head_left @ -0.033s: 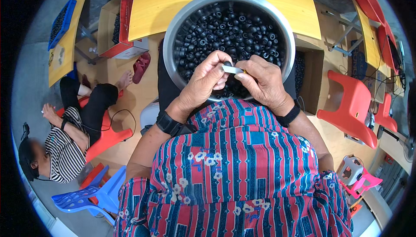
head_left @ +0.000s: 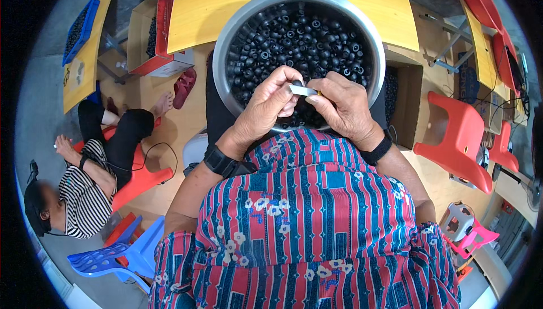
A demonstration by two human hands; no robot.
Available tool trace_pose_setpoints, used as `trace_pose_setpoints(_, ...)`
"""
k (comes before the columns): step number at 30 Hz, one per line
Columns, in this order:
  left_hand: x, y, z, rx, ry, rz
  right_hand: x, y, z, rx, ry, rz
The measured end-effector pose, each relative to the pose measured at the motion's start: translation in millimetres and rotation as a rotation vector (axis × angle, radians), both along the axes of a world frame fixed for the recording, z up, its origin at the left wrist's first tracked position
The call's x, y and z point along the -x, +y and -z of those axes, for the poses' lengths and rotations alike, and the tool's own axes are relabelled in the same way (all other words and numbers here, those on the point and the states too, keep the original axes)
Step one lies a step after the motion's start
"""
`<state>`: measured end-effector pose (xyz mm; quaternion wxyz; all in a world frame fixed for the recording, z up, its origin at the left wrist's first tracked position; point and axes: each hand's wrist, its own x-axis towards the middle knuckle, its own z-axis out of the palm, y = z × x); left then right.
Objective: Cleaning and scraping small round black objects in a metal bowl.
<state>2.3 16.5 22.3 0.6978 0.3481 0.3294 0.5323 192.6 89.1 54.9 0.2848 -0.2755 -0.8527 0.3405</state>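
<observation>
Over the near side of a large metal basin (head_left: 221, 54), both of my hands meet. My left hand (head_left: 261, 104) is closed, pinching a small black rounded part (head_left: 297, 83) between thumb and fingers. In my closed right hand (head_left: 346, 105) is a small knife (head_left: 304, 91) with a flat, pale blade; a bit of yellow shows at its grip. The blade points left and lies against or just in front of the black part; I cannot tell whether it touches. Many similar black parts (head_left: 300, 43), some ring-like with a hole, fill the basin below.
Behind the basin is a yellow tabletop (head_left: 198, 3). An open carton (head_left: 408, 97) stands right of the basin, a red-and-white box (head_left: 164, 63) to the left. Red stools (head_left: 452, 134) are at right. A seated person (head_left: 90, 190) and a blue chair (head_left: 138, 252) are at left.
</observation>
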Motion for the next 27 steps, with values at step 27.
trace_pose_setpoints(27,5,-1,2,-0.005,0.084,0.007,3,4,9,0.056,0.004,0.021)
